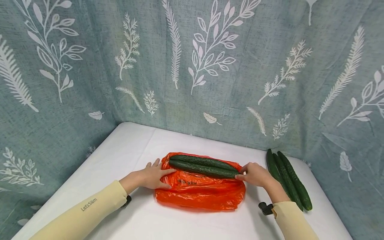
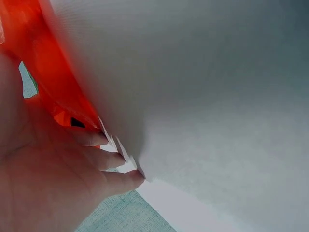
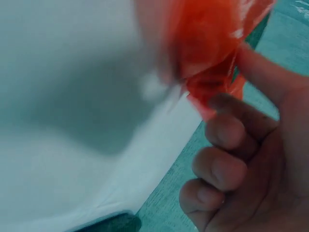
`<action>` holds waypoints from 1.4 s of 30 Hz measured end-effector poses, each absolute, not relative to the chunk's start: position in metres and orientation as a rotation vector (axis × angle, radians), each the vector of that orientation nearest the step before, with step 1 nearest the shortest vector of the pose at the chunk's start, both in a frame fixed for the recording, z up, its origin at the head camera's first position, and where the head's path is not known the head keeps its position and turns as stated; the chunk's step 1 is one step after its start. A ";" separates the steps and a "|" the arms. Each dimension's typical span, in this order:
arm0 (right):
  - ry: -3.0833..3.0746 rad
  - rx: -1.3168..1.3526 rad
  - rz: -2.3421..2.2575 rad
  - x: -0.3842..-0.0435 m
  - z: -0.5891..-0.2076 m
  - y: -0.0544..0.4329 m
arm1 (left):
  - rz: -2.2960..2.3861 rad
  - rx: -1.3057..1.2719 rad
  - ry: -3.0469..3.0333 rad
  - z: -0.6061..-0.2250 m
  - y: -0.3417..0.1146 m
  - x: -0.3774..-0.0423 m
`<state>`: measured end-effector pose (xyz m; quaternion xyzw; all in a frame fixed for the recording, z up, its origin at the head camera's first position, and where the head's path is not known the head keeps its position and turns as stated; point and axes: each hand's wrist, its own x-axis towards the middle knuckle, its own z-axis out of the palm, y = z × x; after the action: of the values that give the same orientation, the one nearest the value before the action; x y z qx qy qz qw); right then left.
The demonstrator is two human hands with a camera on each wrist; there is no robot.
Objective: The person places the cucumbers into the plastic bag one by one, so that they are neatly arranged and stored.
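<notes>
On the white table lies an orange-red plastic bag (image 1: 201, 197) with dark print. Two long dark green cucumbers (image 1: 201, 167) lie side by side in its opening, along the far side. My left hand (image 1: 152, 175) rests at the bag's left end, fingers spread and thumb over the plastic. In the left wrist view its fingers (image 2: 118, 182) reach straight along the table beside the bag. At the right end, my right hand (image 1: 255, 174) pinches the bag between thumb and curled forefinger, by the cucumbers' tips. The other fingers (image 3: 219, 169) are curled. Whatever lies deeper in the bag is hidden.
Three more cucumbers (image 1: 289, 176) lie together on the table (image 1: 138, 140) at the right, just beyond my right forearm. A blue-green leaf-patterned curtain (image 1: 180, 110) hangs around the table's back and sides. Black wrist mounts (image 1: 265, 208) sit below both wrists.
</notes>
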<state>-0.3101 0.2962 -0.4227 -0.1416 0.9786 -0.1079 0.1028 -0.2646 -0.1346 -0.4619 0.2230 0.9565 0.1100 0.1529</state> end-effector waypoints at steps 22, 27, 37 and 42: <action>2.804 -0.423 -0.522 -0.310 -0.446 0.309 | 0.340 0.638 2.728 -0.463 -0.135 -0.262; 2.826 -0.475 -0.552 -0.308 -0.444 0.312 | 0.332 0.642 2.730 -0.463 -0.135 -0.263; 2.928 -0.458 -0.710 -0.299 -0.428 0.326 | 0.317 0.638 2.726 -0.462 -0.133 -0.266; 2.957 -0.368 -0.825 -0.291 -0.427 0.336 | 0.312 0.627 2.723 -0.457 -0.134 -0.264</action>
<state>-0.2915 0.3363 -0.4266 -0.1191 0.9561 -0.2667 0.0249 -0.2644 -0.1336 -0.4574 0.2200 0.9553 0.1094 0.1644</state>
